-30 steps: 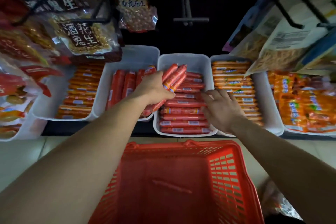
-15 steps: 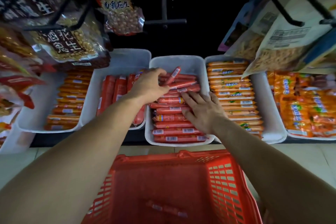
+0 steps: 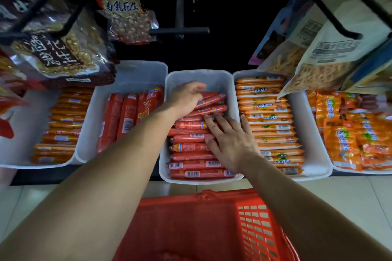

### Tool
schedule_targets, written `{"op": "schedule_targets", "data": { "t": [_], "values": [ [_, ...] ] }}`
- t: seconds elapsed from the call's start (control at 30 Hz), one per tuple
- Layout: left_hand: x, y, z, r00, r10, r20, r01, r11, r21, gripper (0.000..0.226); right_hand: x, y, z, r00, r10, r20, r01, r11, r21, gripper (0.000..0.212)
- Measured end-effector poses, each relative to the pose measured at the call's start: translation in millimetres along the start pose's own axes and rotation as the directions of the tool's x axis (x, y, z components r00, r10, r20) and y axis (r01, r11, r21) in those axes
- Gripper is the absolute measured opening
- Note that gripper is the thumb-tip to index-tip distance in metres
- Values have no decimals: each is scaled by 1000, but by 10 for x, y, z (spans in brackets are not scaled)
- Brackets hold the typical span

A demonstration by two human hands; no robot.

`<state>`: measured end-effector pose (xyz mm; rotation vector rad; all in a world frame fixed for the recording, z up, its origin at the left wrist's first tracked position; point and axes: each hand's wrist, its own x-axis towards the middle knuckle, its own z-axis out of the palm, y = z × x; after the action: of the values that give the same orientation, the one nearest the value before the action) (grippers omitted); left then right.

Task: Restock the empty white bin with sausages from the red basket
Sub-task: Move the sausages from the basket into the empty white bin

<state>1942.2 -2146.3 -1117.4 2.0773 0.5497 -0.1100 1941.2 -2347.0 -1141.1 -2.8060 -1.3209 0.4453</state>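
The white bin (image 3: 199, 76) stands in the middle of the low shelf, holding a row of red sausages (image 3: 191, 165) laid crosswise. My left hand (image 3: 186, 97) is at the bin's far end, its fingers curled over the left ends of a few slightly tilted sausages (image 3: 214, 99). Flat on the middle of the row lies my right hand (image 3: 231, 142), fingers straight and spread. The red basket (image 3: 254, 229) sits on the floor just below the bin, between my forearms; its inside is dim.
Left of the white bin is a bin of thicker red sausages (image 3: 127, 116), then a bin of orange ones (image 3: 61, 125). On the right stand an orange-sausage bin (image 3: 269, 121) and orange packs (image 3: 350, 133). Snack bags (image 3: 125, 12) hang on hooks overhead.
My left hand brought its raised bundle of sausages down into the far end of the bin. My right hand slid from the bin's right edge onto the row.
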Motion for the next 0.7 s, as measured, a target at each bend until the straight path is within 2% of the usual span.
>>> {"op": "schedule_targets", "data": {
  "t": [0.1,0.17,0.3,0.4,0.5,0.63,0.7],
  "values": [
    [-148,-26,-108,999,24,-31,-22,998,56,32,63,-44,-64,998,40,50,-39,999,-26,60],
    [-337,-43,-209,996,31,-81,-29,999,30,27,107,-60,-156,995,79,61,-77,997,-32,61],
    [-934,-17,-416,996,3,-92,1,999,38,27,-29,-152,-392,995,103,-14,-103,995,-13,59],
    [-1496,-1,-476,997,-33,-69,36,998,42,34,-335,-296,-588,994,110,-11,-110,994,8,53],
    [-2034,-90,-433,990,-72,-118,78,996,42,31,-748,-466,-734,989,139,-55,-134,988,75,48],
    [-2739,-281,-225,984,-139,-113,146,988,50,31,-1312,-707,-667,985,86,-151,-65,989,135,42],
    [-3051,-429,-83,983,-166,-75,173,980,98,34,-1566,-801,-513,988,64,-142,-40,986,164,40]
  ]
}}
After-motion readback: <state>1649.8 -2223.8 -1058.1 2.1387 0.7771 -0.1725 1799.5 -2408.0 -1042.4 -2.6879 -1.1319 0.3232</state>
